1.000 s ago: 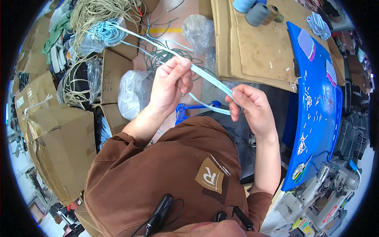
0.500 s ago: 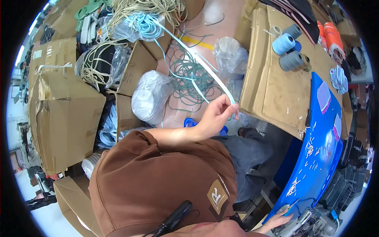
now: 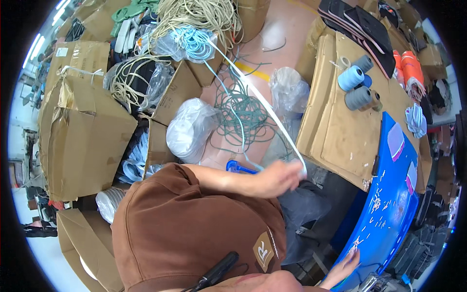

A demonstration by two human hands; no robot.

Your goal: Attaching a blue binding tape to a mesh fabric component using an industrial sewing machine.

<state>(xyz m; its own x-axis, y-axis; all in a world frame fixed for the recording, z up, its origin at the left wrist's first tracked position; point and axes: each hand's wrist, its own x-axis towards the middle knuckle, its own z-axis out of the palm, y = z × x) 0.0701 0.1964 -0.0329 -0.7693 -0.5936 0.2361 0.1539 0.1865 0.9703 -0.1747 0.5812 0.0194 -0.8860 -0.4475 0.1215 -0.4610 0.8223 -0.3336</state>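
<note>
Hands of a worker with a pale strip, as seen from beside the worker. The left hand, blurred, pinches the pale strip at its fingertips; the strip runs up and leftward from there to a light-blue coil. A thinner blue cord drops from the coil towards the same hand; whether it is gripped cannot be told. The right hand, well apart from the left, lies at the near end of the blue tabletop, just below pale scraps; its grip cannot be made out. Hazards, as judged: the strip could catch on the cardboard sheets right of the left hand if swung that way; slack could tangle in the green cord beyond that hand; a careless sweep of the right hand could scatter the scraps.
</note>
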